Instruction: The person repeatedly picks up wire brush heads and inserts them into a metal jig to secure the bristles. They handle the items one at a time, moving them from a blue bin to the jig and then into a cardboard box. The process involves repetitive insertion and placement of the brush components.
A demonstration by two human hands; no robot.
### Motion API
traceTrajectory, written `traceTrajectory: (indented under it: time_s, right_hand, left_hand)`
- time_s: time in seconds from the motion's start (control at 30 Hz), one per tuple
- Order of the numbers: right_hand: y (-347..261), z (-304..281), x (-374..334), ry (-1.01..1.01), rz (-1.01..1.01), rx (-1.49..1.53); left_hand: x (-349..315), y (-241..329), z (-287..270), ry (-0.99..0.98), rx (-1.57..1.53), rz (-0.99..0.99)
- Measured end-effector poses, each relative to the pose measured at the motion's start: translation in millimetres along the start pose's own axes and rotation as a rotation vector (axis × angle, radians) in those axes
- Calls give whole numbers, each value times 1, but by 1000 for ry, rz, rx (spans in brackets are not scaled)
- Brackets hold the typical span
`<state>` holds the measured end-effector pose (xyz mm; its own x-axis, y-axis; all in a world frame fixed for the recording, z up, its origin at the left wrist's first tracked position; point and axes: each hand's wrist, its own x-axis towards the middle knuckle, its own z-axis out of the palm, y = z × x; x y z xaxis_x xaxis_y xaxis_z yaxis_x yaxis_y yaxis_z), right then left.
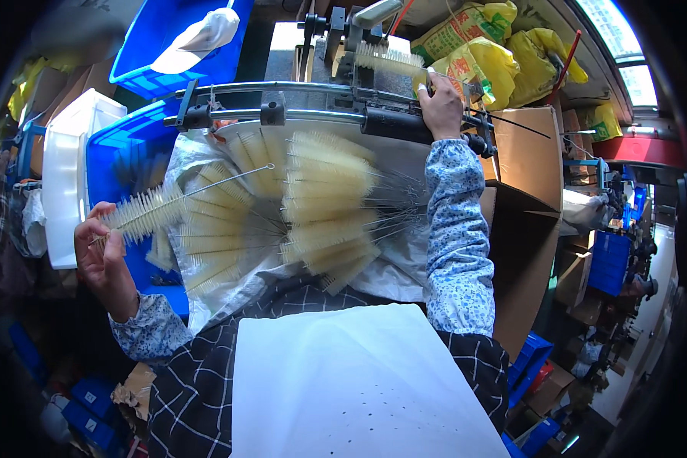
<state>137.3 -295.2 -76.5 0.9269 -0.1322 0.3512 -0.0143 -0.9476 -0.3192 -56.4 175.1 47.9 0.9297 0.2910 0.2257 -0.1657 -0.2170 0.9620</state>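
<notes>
White sheet bore fanned brushes; my left hand pinched single brush, presumably leaving wire loop clear; right hand half-curled, hold unclear.

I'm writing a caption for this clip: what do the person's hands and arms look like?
The left hand and right hand wear no gloves. The left sleeve and right sleeve are white with a scattered blue floral print, both reaching the wrist.

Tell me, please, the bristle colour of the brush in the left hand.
Pale cream; the brush shows best in the head view.
</notes>
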Motion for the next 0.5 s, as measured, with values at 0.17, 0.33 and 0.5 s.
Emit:
traceTrajectory:
  time_s: [0.17, 0.33, 0.5]
  right_hand:
    - [-12, 4, -1, 34, -31, 1]
    - [-34, 2, -1, 27, -21, -20]
    - [-68, 4, -2, -15, 9, -56]
  left_hand:
    - [-2, -1, -12, 40, -44, 10]
    - [-2, 0, -13, 90, -73, 28]
    - [1, 1, -7, 116, -105, 55]
